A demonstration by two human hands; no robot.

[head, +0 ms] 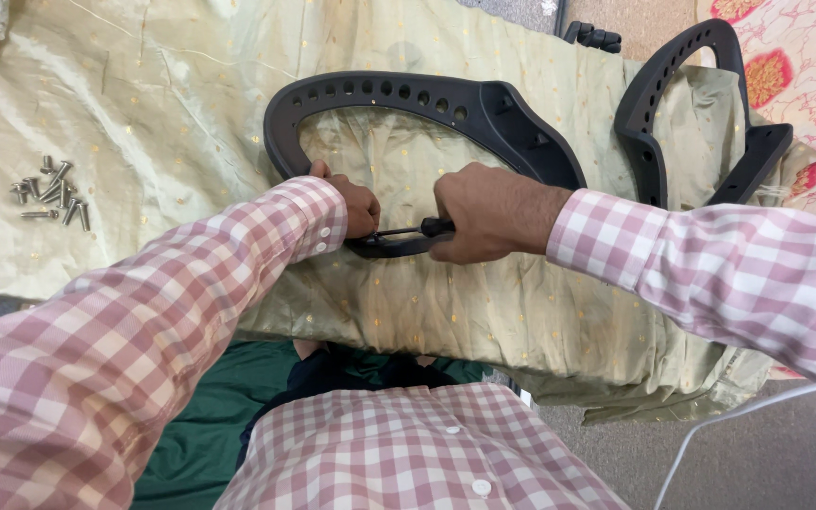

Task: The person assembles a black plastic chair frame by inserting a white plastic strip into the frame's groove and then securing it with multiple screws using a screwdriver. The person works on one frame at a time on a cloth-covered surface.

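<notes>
On the green cloth (191, 113), your right hand (484, 212) grips a screwdriver (408, 229); your left hand (356, 203) pinches the black armrest (408, 99).

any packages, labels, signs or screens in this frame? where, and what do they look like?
None in view. Only unmarked things: the left hand and right hand on a black curved plastic frame with a screwdriver, a second black frame at upper right, loose silver screws at left, all on pale green cloth.
</notes>
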